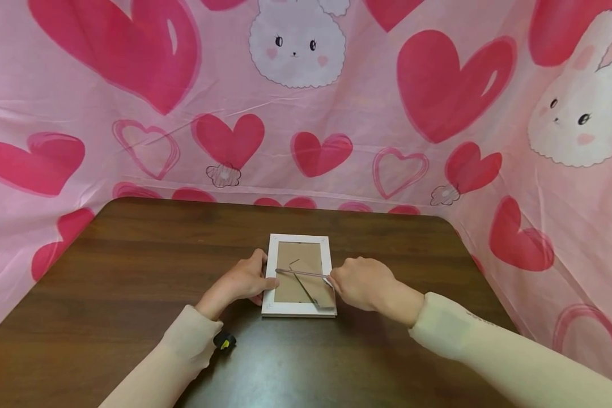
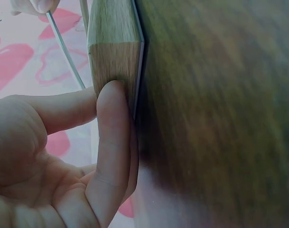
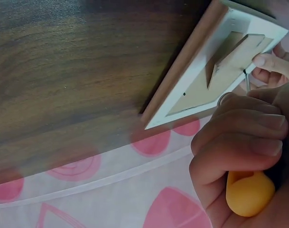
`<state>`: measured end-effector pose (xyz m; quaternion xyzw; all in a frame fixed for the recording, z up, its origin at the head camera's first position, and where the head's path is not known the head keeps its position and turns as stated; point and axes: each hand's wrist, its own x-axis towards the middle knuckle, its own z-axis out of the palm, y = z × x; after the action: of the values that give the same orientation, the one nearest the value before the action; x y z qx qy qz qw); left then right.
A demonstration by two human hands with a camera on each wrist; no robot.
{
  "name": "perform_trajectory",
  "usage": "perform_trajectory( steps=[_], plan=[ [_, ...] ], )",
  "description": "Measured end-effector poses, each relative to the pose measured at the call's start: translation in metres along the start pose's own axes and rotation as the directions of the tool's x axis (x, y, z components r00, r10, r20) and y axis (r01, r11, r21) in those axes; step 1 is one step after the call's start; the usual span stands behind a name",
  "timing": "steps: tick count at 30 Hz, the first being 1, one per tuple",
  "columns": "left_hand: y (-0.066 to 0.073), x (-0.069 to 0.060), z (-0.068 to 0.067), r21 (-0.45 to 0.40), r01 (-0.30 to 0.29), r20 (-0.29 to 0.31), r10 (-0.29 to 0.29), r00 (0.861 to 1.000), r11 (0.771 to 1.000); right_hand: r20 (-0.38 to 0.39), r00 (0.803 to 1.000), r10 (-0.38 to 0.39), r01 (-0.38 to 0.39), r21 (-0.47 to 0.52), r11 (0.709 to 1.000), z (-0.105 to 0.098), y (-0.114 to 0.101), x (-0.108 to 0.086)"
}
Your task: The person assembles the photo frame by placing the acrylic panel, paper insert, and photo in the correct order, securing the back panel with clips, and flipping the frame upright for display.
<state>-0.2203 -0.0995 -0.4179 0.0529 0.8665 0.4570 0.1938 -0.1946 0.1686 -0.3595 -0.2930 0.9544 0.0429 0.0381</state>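
A white-faced picture frame lies on the table with its brown backing up; a stand flap tilts up from it. My left hand grips the frame's left edge, thumb on the white border, fingers along the wooden side. My right hand is curled round a tool whose thin metal shaft crosses the backing to its left edge, near my left thumb. In the right wrist view a rounded yellow handle end pokes out below the curled fingers of my right hand.
The brown wooden table extends around the frame. A black object with a yellow-green mark is beside my left sleeve. A pink cloth with hearts and rabbits hangs behind the table and along its sides.
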Motion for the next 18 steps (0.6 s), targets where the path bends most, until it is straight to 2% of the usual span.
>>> perform_trajectory(
  steps=[9,18],
  plan=[
    [-0.001,0.000,0.001,0.000,0.016,-0.004,-0.016,1.000,1.000,-0.021,0.999,-0.026,0.027,0.022,0.999,0.008,0.004,-0.002],
    [0.000,-0.001,-0.001,0.021,0.016,-0.002,-0.016,1.000,1.000,-0.003,1.000,-0.016,0.016,0.036,0.999,0.011,0.004,-0.001]
  ],
)
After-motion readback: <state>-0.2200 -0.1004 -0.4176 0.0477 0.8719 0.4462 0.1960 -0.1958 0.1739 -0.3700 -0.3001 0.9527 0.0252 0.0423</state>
